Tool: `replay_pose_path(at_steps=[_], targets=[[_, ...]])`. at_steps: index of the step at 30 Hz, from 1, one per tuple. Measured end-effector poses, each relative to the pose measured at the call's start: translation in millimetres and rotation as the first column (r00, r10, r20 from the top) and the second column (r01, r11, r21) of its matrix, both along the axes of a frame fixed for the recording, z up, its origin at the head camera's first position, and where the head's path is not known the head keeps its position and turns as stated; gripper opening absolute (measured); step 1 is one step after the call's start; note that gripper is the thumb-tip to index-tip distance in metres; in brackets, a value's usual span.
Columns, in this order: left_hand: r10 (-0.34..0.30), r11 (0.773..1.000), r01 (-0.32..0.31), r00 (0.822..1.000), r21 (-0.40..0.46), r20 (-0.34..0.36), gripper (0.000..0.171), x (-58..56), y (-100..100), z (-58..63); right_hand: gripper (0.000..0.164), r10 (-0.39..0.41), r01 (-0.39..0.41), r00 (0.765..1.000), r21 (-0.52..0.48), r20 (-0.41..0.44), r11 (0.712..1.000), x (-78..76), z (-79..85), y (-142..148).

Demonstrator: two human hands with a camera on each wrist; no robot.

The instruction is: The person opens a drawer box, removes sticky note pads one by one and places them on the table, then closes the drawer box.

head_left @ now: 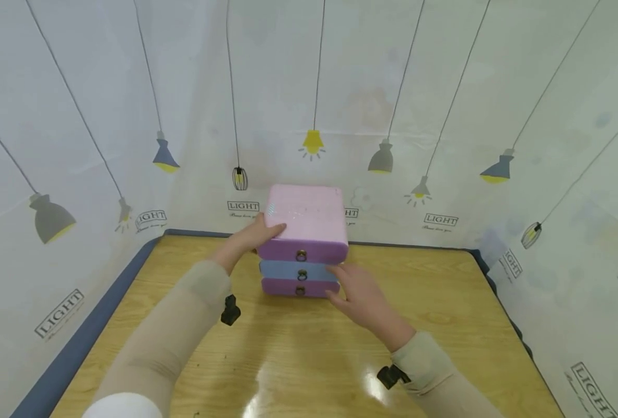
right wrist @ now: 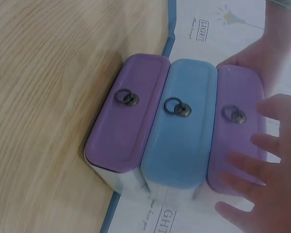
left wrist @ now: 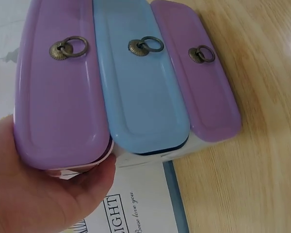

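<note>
A small chest of drawers (head_left: 306, 216) with a pink top stands near the back of the table. Its top drawer (left wrist: 60, 97) has a purple front, the middle drawer (left wrist: 140, 87) a light blue one, and the bottom drawer (left wrist: 203, 82) a purple one; each carries a bronze ring pull. All three fronts sit close against the body. My left hand (head_left: 255, 234) grips the chest's upper left side, thumb on the top and fingers against the side. In front of its right side, my right hand (head_left: 363, 296) is held with fingers spread, nothing in its grasp.
The wooden table (head_left: 434, 296) extends around the chest. Behind and at both sides hangs a pale backdrop (head_left: 288, 69) printed with lamps, with a dark blue edge (head_left: 408, 247) along the table. A small black wrist device (head_left: 230, 310) hangs at the left sleeve.
</note>
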State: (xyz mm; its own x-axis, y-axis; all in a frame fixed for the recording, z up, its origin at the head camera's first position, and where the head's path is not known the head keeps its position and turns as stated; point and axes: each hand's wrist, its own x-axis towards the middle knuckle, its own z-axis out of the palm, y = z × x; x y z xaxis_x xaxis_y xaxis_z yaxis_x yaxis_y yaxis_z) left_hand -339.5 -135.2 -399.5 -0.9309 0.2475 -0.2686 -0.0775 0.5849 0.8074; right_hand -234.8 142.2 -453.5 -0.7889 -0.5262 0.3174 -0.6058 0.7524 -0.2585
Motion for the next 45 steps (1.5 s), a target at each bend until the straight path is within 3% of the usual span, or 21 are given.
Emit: replay_pose_path(at_steps=[10,18,27,32,37,42,45], targets=[[-0.054,0.997,0.058,0.995,-0.047,0.082,0.098,-2.8,0,7.2,0.055,0.005,-0.007,0.999,0.065,0.042,0.998,-5.8,-3.7,-28],[-0.076,0.994,0.086,0.988,-0.073,0.137,0.104,0.4,-2,17.2,0.06,-0.059,0.053,0.998,0.158,0.034,0.986,-16.1,-2.7,-45],[-0.082,0.993,0.097,0.977,-0.067,0.194,0.094,2.9,-2,30.0,0.066,-0.133,0.111,0.989,0.256,0.071,0.96,-20.4,1.8,-59],[-0.077,0.988,0.108,0.961,-0.106,0.267,0.095,0.3,-3,38.0,0.066,-0.122,0.108,0.992,0.286,0.032,0.952,-21.1,5.1,-62],[-0.081,0.981,0.131,0.949,-0.146,0.305,0.092,-3.6,-3,39.5,0.055,-0.098,0.088,0.995,0.262,0.026,0.961,-23.9,12.6,-67],[-0.114,0.967,0.175,0.947,-0.185,0.3,0.092,-4.1,-3,37.0,0.029,-0.068,0.052,0.995,0.189,0.075,0.981,-27.2,18.7,-72],[-0.122,0.96,0.186,0.951,-0.209,0.285,0.091,-3.9,-4,34.6,0.014,-0.023,0.013,0.998,0.206,0.05,0.978,-28.9,18.9,-73]])
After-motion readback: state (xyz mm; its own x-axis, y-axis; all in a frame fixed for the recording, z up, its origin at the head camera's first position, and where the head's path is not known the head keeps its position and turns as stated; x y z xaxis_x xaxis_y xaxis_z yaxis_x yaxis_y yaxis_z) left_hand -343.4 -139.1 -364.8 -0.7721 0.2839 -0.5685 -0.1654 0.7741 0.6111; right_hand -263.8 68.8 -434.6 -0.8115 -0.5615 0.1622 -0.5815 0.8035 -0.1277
